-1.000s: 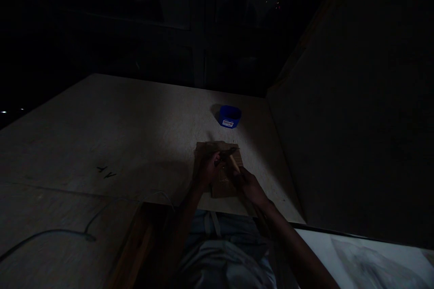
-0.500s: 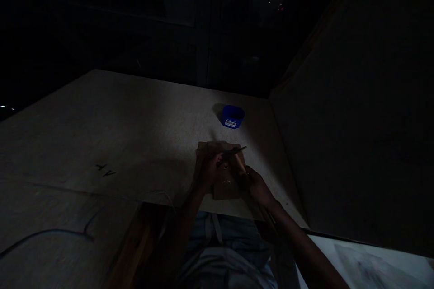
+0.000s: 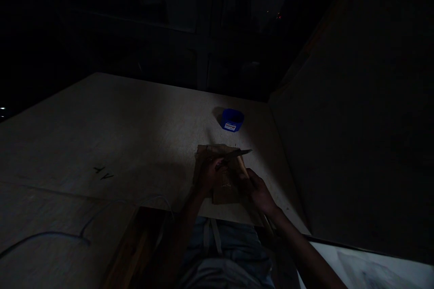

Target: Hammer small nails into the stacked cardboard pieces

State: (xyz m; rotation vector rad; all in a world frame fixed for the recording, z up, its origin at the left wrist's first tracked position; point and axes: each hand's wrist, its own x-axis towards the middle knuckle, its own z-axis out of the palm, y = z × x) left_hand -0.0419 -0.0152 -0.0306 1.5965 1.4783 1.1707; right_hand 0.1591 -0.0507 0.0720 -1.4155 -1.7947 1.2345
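The scene is very dark. My left hand [image 3: 210, 172] is closed around the handle of a knife [image 3: 239, 153], its blade pointing right. The blade lies across the upper end of a light brown stick [image 3: 242, 166], seemingly touching it. My right hand [image 3: 260, 190] is wrapped around that stick, which slants down past my wrist toward my lap. Under both hands a brown piece of cardboard [image 3: 225, 196] lies on the table, partly hidden by them. Small pale bits [image 3: 226, 185] show on the cardboard, too faint to name.
Beyond the cardboard a blue open container [image 3: 232, 120] with a white label stands on the pale table [image 3: 152, 126]. Two small dark pieces [image 3: 103, 173] lie to the left. A cable [image 3: 50, 234] runs at lower left, and a dark panel [image 3: 352, 144] rises along the right.
The knife blade has shifted slightly right and outward over the stick's upper end. Both hands keep their holds. The whole view has tilted slightly.
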